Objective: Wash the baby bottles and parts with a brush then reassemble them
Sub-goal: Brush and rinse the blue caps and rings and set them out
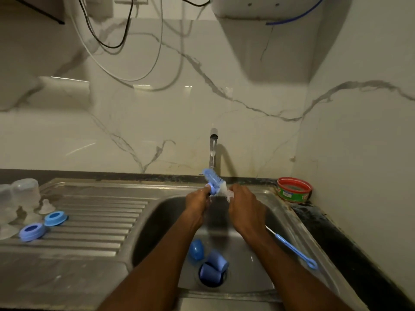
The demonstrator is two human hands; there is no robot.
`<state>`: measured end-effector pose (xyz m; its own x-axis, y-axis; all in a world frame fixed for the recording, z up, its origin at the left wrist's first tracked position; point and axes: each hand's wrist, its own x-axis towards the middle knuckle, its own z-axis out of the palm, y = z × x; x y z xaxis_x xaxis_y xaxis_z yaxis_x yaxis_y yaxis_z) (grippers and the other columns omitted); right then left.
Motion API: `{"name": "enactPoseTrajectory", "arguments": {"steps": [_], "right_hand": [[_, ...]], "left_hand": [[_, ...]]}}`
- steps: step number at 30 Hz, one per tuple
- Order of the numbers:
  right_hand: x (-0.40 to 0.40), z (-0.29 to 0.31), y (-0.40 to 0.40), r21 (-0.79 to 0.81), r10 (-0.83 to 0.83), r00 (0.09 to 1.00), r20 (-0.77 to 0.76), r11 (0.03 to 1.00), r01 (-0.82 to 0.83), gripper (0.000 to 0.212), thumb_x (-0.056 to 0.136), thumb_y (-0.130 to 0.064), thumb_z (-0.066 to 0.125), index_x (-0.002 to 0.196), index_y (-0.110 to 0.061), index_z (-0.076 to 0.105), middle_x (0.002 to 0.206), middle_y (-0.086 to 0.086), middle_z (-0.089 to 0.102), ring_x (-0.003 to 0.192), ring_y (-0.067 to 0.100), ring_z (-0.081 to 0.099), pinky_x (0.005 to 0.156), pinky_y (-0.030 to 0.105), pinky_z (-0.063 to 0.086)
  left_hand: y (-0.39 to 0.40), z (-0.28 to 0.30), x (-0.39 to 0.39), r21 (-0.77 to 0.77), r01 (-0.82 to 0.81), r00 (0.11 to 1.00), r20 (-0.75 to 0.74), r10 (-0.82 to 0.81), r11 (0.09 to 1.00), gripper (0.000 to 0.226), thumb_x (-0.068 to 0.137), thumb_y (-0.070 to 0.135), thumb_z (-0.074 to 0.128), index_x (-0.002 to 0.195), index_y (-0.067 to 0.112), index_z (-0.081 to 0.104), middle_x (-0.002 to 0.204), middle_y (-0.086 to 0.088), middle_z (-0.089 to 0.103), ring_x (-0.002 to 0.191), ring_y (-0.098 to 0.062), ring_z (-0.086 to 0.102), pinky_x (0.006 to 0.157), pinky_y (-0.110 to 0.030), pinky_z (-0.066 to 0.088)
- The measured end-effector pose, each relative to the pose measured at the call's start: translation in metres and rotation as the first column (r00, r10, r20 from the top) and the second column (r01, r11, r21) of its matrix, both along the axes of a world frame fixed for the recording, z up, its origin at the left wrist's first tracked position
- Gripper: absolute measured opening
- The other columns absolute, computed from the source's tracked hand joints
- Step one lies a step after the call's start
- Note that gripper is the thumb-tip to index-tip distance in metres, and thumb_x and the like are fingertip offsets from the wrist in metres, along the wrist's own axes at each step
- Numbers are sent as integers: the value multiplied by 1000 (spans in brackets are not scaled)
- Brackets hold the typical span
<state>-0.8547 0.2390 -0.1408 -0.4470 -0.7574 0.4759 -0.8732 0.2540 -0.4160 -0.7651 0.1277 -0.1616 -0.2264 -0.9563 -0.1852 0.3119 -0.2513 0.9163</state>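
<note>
Over the steel sink (161,212), my left hand (197,203) grips the blue bottle brush (213,178) by its handle under the running tap (213,142). My right hand (244,209) closes on the brush's white bristle end (228,193). Three blue caps (211,261) lie at the drain in the basin. On the ribbed drainboard at left sit two blue screw rings (42,225), clear teats (46,206) and clear bottles (20,191).
A thin blue teat brush (294,249) lies along the sink's right rim. A red and green tub (294,189) stands at the back right corner. Cables hang on the marble wall above. A dark counter edge runs along the right.
</note>
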Motion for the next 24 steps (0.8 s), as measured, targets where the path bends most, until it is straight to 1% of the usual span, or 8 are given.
{"name": "enactPoseTrajectory", "arguments": {"steps": [2, 4, 7, 10, 13, 16, 21, 24], "right_hand": [[0, 3, 3, 7, -16, 1000, -2, 1000, 16, 41, 96, -26, 65, 134, -28, 52, 129, -3, 60, 110, 17, 62, 85, 33, 49], [0, 4, 4, 31, -24, 999, -30, 999, 25, 38, 97, -28, 62, 133, -30, 51, 128, -5, 61, 111, 18, 62, 84, 33, 48], [1, 4, 0, 39, -18, 999, -27, 999, 19, 35, 98, -31, 60, 132, -30, 53, 125, -5, 63, 108, 17, 63, 82, 31, 49], [2, 1, -6, 40, -18, 999, -48, 999, 20, 34, 96, -31, 61, 129, -31, 56, 121, -4, 65, 105, 18, 64, 80, 32, 52], [-3, 7, -14, 27, -52, 998, -36, 998, 53, 30, 97, -31, 60, 127, -27, 56, 119, 0, 63, 104, 21, 64, 76, 32, 46], [-9, 12, -18, 25, -83, 996, -45, 996, 84, 29, 99, -33, 57, 127, -25, 55, 118, 3, 63, 102, 23, 64, 74, 33, 45], [-9, 5, -6, 49, -73, 993, -98, 996, 78, 27, 100, -34, 54, 126, -28, 55, 116, 3, 67, 102, 25, 65, 75, 36, 48], [-7, 3, 0, 29, -78, 991, -105, 996, 81, 28, 100, -35, 53, 128, -30, 57, 116, 2, 68, 103, 26, 65, 75, 35, 47]], "left_hand": [[6, 4, 2, 9, -15, 999, -47, 15, 1000, 12, 93, 22, 72, 91, 10, 74, 91, -16, 77, 85, -24, 73, 71, -33, 59], [4, 6, 4, 39, -53, 996, -65, 55, 998, 10, 92, 17, 72, 93, 7, 73, 85, -15, 76, 78, -23, 73, 64, -30, 57], [-7, -2, 5, 71, -43, 998, -35, 46, 997, 14, 92, 15, 72, 97, 3, 72, 90, -17, 75, 84, -25, 71, 76, -34, 57], [-19, -15, 1, -42, -28, 993, 112, 32, 999, 14, 94, 19, 70, 99, 6, 72, 97, -16, 75, 90, -26, 71, 73, -32, 56], [-19, -17, -6, -122, 92, 995, 50, -86, 988, 17, 94, 18, 71, 105, 7, 75, 96, -11, 78, 94, -24, 74, 77, -30, 59], [-11, -18, -11, -227, 185, 983, 47, -179, 956, 23, 97, 19, 68, 112, 3, 73, 104, -11, 77, 101, -23, 73, 92, -34, 59], [-11, -14, -6, -185, 27, 999, 28, -22, 982, 16, 97, 20, 68, 98, 6, 76, 97, -14, 78, 95, -27, 75, 91, -40, 60], [-7, -12, -1, -226, 94, 995, 54, -84, 970, 15, 100, 19, 63, 95, 12, 74, 96, -9, 77, 95, -23, 73, 89, -33, 60]]}}
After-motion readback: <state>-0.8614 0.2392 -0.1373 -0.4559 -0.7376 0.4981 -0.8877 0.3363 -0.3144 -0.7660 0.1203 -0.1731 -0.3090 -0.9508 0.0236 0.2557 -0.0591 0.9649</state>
